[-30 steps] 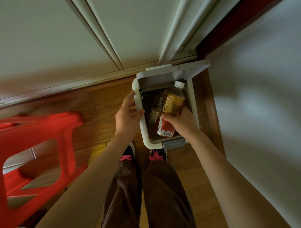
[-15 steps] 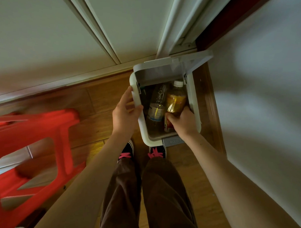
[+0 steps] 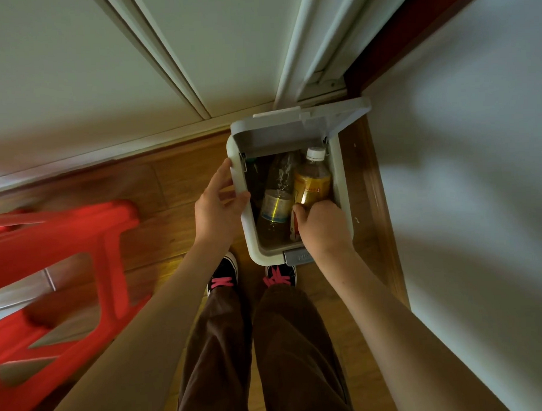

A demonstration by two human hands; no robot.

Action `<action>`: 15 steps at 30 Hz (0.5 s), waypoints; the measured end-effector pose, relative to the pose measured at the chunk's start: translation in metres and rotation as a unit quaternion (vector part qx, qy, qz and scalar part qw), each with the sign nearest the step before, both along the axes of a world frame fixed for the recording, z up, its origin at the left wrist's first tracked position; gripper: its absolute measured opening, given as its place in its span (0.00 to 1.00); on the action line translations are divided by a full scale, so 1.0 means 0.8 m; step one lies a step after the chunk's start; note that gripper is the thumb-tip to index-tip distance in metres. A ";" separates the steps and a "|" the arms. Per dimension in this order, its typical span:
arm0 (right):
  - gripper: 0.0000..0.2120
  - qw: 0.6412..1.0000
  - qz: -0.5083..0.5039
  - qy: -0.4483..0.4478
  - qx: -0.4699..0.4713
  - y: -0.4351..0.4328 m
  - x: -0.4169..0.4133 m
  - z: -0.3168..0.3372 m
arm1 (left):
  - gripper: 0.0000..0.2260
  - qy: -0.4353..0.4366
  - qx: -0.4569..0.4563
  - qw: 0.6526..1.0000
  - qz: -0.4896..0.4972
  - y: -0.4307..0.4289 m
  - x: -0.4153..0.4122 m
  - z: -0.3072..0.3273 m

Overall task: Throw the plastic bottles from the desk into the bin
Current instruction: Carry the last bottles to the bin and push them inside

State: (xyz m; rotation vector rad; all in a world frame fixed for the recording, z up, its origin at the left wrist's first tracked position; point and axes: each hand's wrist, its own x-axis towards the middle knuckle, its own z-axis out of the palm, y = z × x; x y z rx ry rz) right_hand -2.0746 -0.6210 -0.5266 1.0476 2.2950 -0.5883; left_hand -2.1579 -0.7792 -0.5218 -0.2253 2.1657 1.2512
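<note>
A white pedal bin [image 3: 342, 184] stands on the floor in the corner, its lid [image 3: 294, 130] raised. Inside lies a clear bottle [image 3: 277, 196] with a pale label. Beside it, on the right, is a yellow-labelled bottle [image 3: 313, 179] with a white cap, its lower end inside the bin. My right hand [image 3: 322, 225] is shut on that bottle's lower part, reaching down into the bin. My left hand [image 3: 217, 207] grips the bin's left rim.
A red plastic stool [image 3: 59, 262] stands to the left on the wooden floor. White sliding doors [image 3: 136, 71] run behind the bin and a white wall [image 3: 462, 183] stands on the right. My feet [image 3: 250, 276] are just in front of the bin's grey pedal [image 3: 297, 257].
My right hand has pushed the yellow-labelled bottle lower into the bin, so its red lower label is now mostly hidden. My left hand has stayed on the rim.
</note>
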 end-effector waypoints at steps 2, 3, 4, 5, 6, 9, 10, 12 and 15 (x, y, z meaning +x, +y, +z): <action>0.24 0.999 0.037 -0.026 0.004 0.001 -0.006 -0.001 | 0.30 0.001 0.003 1.000 0.005 0.001 0.000 -0.001; 0.22 0.997 0.061 -0.038 0.006 0.001 -0.009 0.001 | 0.30 0.003 0.005 1.000 0.006 0.002 0.000 -0.001; 0.19 0.994 0.100 -0.049 0.011 0.002 -0.012 0.003 | 0.30 0.005 0.006 1.000 0.006 0.002 0.000 -0.001; 0.16 0.986 0.150 -0.068 0.018 0.005 -0.014 0.002 | 0.30 0.005 0.004 1.000 0.007 0.002 0.001 -0.001; 0.16 0.979 0.183 -0.082 0.020 0.008 -0.015 0.001 | 0.30 0.005 0.004 1.000 0.008 0.003 0.001 -0.001; 0.21 0.973 0.209 -0.096 0.005 0.014 -0.015 0.002 | 0.30 0.005 0.004 1.000 0.012 0.003 0.002 -0.001; 0.19 0.972 0.214 -0.097 -0.004 0.014 -0.016 0.003 | 0.30 0.005 0.004 1.000 0.013 0.003 0.003 -0.001; 0.13 0.987 0.144 -0.069 -0.021 0.016 -0.017 0.010 | 0.30 0.006 0.004 1.000 0.018 0.003 0.003 -0.001; 0.16 0.997 0.071 -0.020 -0.014 0.019 -0.020 0.015 | 0.29 0.010 0.007 1.000 0.020 0.004 0.004 0.000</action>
